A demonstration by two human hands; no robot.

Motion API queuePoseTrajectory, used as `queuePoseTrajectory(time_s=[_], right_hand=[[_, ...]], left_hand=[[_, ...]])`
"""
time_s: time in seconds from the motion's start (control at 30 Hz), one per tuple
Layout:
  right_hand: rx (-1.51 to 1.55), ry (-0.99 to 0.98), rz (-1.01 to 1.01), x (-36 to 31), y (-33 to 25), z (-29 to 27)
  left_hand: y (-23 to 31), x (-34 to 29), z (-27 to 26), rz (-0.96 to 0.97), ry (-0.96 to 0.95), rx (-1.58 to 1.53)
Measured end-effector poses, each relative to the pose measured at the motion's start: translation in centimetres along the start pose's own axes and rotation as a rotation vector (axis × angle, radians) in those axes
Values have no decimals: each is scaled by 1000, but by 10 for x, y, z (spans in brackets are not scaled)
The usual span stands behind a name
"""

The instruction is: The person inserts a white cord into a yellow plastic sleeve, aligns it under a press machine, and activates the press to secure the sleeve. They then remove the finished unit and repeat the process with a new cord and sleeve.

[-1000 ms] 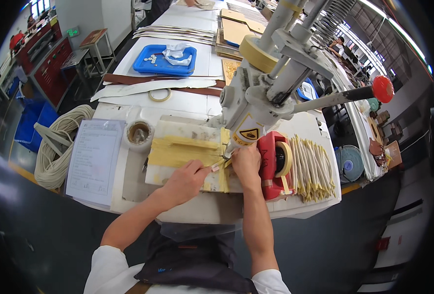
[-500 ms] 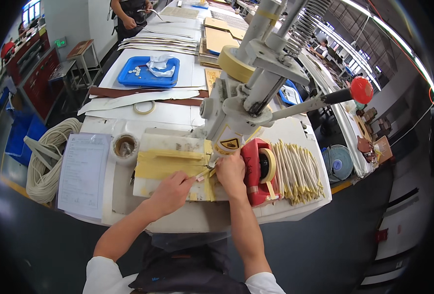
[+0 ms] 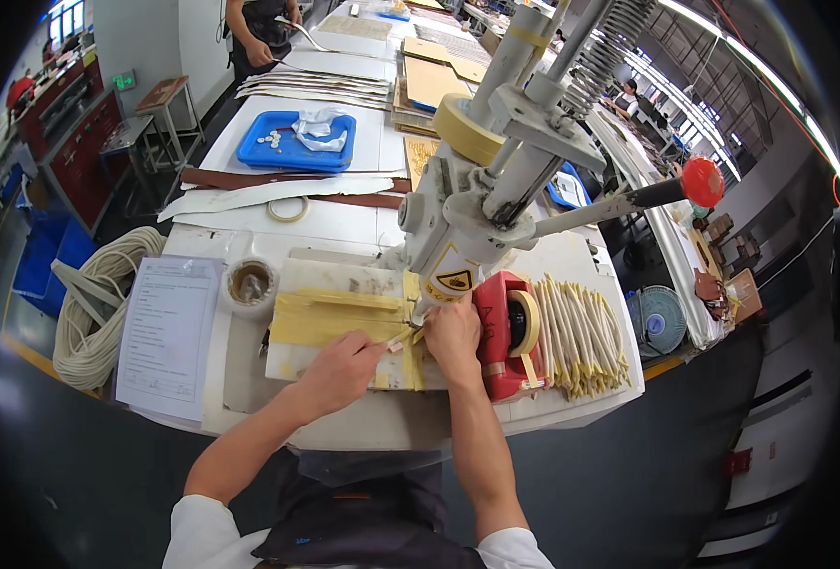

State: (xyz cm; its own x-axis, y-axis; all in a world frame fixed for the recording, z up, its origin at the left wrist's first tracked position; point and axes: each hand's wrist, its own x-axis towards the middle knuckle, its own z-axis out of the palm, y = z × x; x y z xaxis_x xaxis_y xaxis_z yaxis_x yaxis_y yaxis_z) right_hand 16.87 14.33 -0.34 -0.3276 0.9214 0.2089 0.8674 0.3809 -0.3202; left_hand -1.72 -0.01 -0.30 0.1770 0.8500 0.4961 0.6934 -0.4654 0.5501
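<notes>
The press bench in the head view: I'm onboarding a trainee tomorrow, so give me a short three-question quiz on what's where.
1. True or false: the red tape dispenser stands to the right of the right hand.
2. What lies right of the dispenser? A) a coil of white cord B) a row of pale yellow strips C) a blue tray
3. Fill in: the left hand pinches a small piece over the ____-taped pad under the press.

Key: 1 true; 2 B; 3 yellow.
</notes>
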Motion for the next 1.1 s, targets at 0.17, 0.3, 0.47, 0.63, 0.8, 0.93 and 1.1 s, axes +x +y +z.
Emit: queuePoseTrajectory(time_s=[0.17,0.3,0.47,0.63,0.8,0.93,1.1], right_hand=[[-11,7,-15,-2,-2,0],[23,7,1,-2,-4,-4],[11,31,-13,0,-2,-1],[274,138,-156,-26,-10,-33],[737,709,-125,-36,-22,-185],[1592,495,-467,12,-58,-308],[1466,387,-521,52,-50,-323]], left_hand=[[-2,-3,4,-34,44,-38],[-1,-2,2,-37,35,-48],[-4,-4,7,-19,64,-51],[-7,-4,11,-14,59,-56],[-5,-4,11,-22,55,-27],[-8,-3,7,-24,26,-29],[-5,-1,7,-28,18,-40]])
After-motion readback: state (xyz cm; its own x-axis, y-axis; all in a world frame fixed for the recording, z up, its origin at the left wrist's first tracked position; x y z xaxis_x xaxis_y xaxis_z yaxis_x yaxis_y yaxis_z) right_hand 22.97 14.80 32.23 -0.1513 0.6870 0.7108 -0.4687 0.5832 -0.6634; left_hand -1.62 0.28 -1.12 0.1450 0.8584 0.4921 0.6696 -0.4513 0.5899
